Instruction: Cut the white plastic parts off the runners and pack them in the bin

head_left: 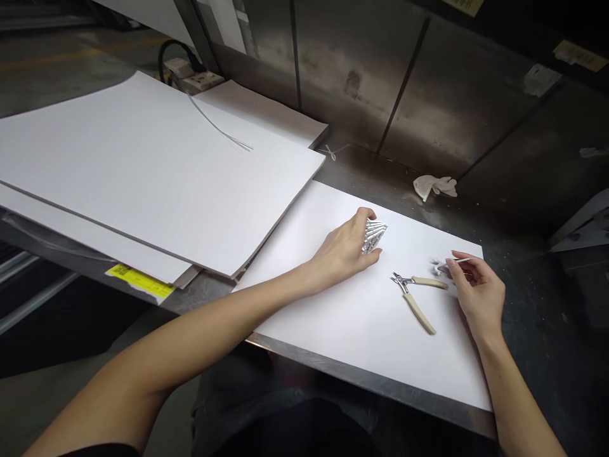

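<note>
My left hand (349, 244) rests on a white sheet (333, 324), its fingers and thumb curled around a cluster of small shiny silver pieces (375, 236). What kind of pieces they are, I cannot make out. Over the sheet's right edge, my right hand (479, 295) pinches a thin whitish strip (459, 261) between thumb and fingers. Just left of those fingertips is a small blurred silver-grey piece (438, 266); whether it is joined to the strip is unclear. Between the hands lie cutting pliers (419, 311) with beige handles, jaws apart and pointing to the upper left.
Large white sheets (157, 171) are stacked at the left, with thin pale strands (223, 131) on top. A crumpled white glove (434, 186) lies near the metal back wall (352, 82). A power socket block (202, 81) with a black cable stands behind the stack.
</note>
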The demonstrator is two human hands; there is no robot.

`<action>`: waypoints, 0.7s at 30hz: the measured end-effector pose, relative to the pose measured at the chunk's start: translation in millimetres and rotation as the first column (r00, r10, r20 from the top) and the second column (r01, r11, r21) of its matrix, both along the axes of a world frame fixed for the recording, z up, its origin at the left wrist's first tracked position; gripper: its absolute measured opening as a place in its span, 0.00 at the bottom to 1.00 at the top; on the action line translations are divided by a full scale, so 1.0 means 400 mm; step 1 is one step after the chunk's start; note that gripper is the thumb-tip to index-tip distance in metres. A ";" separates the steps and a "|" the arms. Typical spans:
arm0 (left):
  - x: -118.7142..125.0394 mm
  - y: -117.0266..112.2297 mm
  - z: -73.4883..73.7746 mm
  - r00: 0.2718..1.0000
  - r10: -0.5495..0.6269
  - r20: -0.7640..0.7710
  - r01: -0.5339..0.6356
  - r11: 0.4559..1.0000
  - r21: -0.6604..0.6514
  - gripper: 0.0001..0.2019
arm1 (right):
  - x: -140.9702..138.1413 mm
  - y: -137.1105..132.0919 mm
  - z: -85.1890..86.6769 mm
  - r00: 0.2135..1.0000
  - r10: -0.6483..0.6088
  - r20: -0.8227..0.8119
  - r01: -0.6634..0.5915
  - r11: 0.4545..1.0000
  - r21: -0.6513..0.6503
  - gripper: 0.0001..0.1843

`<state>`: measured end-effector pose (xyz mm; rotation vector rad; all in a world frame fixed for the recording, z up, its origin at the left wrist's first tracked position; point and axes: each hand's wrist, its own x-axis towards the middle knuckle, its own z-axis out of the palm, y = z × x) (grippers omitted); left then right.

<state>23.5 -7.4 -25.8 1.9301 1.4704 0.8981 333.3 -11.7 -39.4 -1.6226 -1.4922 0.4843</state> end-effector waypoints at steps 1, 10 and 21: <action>0.001 -0.001 0.003 1.000 -0.005 -0.005 0.005 1.000 -0.017 0.25 | -0.001 -0.001 -0.001 0.999 0.000 -0.032 0.000 1.000 0.011 0.21; 0.003 -0.007 -0.002 0.999 -0.029 -0.038 0.029 1.000 0.000 0.28 | -0.004 -0.002 0.003 0.998 -0.033 0.059 0.025 0.992 0.123 0.19; 0.008 0.001 -0.020 0.999 -0.013 0.046 0.009 0.997 0.082 0.25 | -0.009 0.002 -0.004 0.989 -0.004 -0.145 0.029 0.985 0.168 0.22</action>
